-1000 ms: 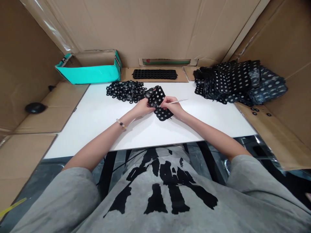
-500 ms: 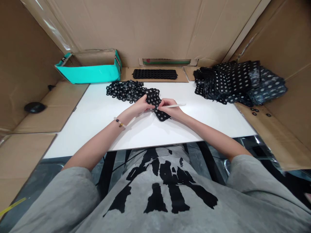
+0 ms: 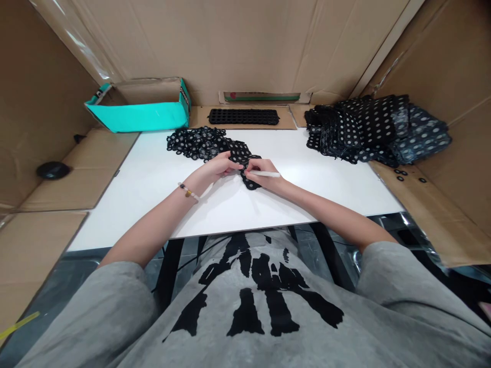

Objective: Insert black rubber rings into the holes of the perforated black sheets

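Three cardboard walls box this setup in at left, far and right, with a white table between them. Its near edge runs right by the grey shirt, and white tabletop stretches wide left and right of the hands, so decent sideways room. Far right corner's taken by a fat stack of dotted black pieces, and a teal box sits far left. Between those, on a cardboard ledge past the far edge, there's a black perforated strip. A heap of black rings is on the tabletop, far and left of the hands.

Dotted sheet lies mid-table, running from the heap toward near right; can't tell where they meet. A second ago it was lifted with a broad face showing, now it's down much flatter. Left hand has its grip pinching the sheet's left edge. Right hand has slid a bit left, its grip closed around a white stick, tip at the sheet. Smallest stuff: loose rings on the right-hand cardboard.
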`<control>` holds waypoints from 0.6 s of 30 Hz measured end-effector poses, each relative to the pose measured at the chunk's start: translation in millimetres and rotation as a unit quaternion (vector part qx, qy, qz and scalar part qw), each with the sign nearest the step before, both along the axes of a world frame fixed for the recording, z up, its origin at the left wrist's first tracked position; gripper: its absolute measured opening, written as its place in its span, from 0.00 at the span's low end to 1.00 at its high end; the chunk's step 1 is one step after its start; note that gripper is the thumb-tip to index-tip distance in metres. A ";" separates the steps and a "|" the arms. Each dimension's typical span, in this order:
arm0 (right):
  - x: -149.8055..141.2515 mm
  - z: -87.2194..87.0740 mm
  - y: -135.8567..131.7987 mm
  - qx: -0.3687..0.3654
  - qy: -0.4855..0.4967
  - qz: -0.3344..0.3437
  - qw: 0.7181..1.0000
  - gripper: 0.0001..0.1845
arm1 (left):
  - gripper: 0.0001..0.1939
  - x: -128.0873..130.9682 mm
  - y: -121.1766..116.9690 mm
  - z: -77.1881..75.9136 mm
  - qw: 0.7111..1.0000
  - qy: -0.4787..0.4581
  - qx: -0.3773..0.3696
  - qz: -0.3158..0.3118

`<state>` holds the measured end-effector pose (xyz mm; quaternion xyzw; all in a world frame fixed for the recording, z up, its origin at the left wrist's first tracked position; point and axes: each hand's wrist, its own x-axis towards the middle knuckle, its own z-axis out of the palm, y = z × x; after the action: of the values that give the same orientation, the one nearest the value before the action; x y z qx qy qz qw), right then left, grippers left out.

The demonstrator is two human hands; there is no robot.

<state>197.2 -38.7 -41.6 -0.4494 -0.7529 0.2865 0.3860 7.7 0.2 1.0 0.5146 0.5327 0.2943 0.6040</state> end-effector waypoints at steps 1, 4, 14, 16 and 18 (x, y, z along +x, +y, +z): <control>0.2 0.5 0.3 -0.009 0.010 0.003 1.000 0.08 | 0.20 -0.7 0.8 0.0 1.000 0.000 -0.001 -0.003; 1.0 2.7 0.7 -0.045 0.073 0.023 0.996 0.09 | 0.20 -3.3 5.1 -3.7 1.000 -0.010 0.012 -0.021; 3.4 4.1 3.0 -0.108 0.155 0.070 0.979 0.10 | 0.21 0.3 1.1 -13.1 0.986 0.013 0.160 -0.037; 4.2 4.7 2.5 -0.110 0.159 0.082 0.978 0.09 | 0.24 0.5 0.1 -15.1 0.981 0.006 0.191 -0.042; 5.1 6.2 1.7 -0.123 0.160 0.101 0.974 0.10 | 0.27 -0.5 1.1 -17.7 0.980 0.005 0.196 -0.045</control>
<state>202.3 -36.9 -35.4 -0.3636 -0.6820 0.4822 0.4124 7.2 1.3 -16.8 0.6480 0.4441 0.3624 0.5015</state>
